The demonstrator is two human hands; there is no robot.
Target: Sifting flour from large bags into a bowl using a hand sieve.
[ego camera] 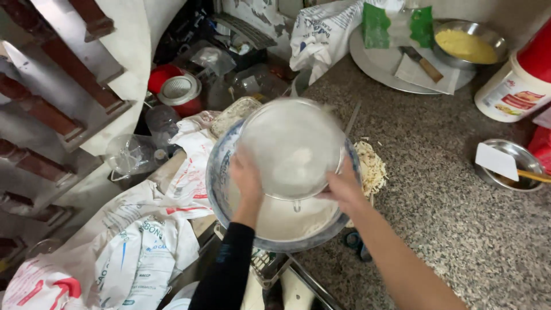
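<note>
Speckled grey stone countertop (447,189) fills the right and near side of the view, with a cluttered lower area of printed white sacks (138,252) and plastic bottles to the left. At the counter's left edge sits a large metal basin (218,178) holding white flour. Over it a round fine-mesh sieve (291,146) is held, dusted with flour and blurred. The left hand (245,178), in a black sleeve, grips the sieve's near-left rim with fingers curled around it. The right hand (343,186), bare-armed, clasps the near-right rim, fingers closed on the edge. Just right of the basin, touching its side, lies a heap of pale shredded strands (372,167) on the counter. At the far side rests a round metal tray (373,66) carrying a knife (422,63) with a wooden handle, green packets (376,26) and a steel bowl (470,31) of yellow powder. At the right edge stands a white bottle with a red cap (519,80), and nearer is a small steel dish (508,166) with a white card and a wooden-handled utensil.
</note>
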